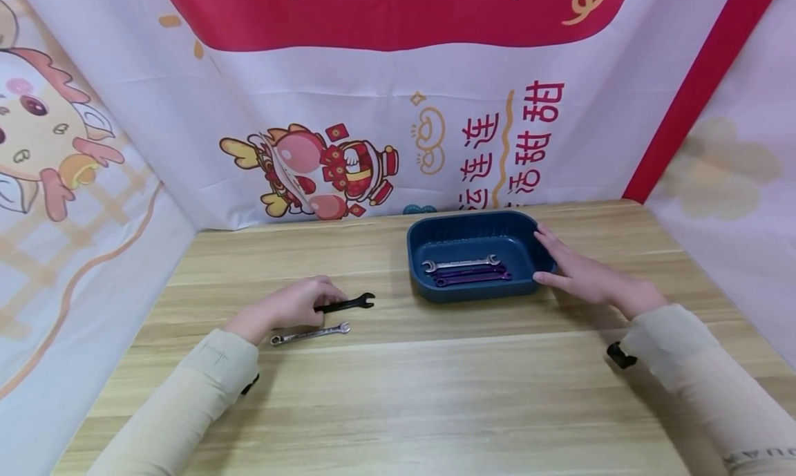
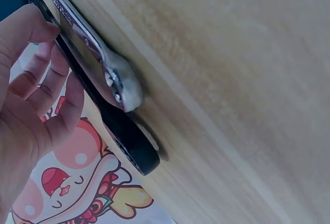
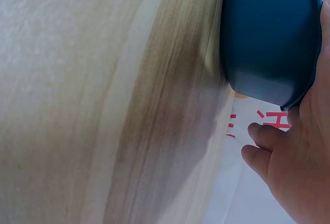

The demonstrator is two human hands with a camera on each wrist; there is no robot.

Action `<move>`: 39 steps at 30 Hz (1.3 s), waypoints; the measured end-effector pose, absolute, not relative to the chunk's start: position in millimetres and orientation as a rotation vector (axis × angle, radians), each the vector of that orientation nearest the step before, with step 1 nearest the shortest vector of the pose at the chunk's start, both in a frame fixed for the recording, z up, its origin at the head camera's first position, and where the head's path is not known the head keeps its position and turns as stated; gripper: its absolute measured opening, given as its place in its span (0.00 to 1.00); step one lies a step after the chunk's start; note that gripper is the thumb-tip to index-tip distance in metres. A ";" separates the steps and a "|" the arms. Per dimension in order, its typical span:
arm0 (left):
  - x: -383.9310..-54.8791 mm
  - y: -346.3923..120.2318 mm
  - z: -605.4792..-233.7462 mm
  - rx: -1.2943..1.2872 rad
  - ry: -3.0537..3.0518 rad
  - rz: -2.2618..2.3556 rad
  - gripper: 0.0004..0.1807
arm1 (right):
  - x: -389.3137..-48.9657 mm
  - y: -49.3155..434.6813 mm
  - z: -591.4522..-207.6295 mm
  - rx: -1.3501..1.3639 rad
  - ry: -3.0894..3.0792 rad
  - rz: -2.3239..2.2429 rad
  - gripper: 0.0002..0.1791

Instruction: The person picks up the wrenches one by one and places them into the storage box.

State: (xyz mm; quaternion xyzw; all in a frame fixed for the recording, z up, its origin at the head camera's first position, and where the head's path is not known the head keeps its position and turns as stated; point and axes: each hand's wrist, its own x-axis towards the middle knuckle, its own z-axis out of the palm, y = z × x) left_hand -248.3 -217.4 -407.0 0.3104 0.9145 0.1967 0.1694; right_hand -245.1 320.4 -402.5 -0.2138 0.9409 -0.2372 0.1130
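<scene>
My left hand [image 1: 300, 303] pinches a black open-end wrench [image 1: 357, 302] low over the table, left of the bin. In the left wrist view the thumb lies against the black wrench's shaft [image 2: 85, 82]. Just in front of it a silver combination wrench [image 1: 314, 334] lies roughly parallel on the wood. At the right end of a dark blue plastic bin [image 1: 479, 294], my right hand [image 1: 584, 275] rests with fingers extended, touching the rim and outer side. Inside the bin lie a silver open-end wrench [image 1: 461, 263] and purple wrenches [image 1: 472, 278], side by side.
The wood-grain table [image 1: 410, 400] carries all of these. A printed cloth [image 1: 348, 89] with cartoon figures and red lettering hangs behind the back edge, and further cloths stand at both sides. The bin sits close to the back edge.
</scene>
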 end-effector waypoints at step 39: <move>-243.9 -215.1 -396.8 0.809 2.609 0.543 0.27 | -246.0 320.3 -403.1 -0.611 2.757 -0.698 0.50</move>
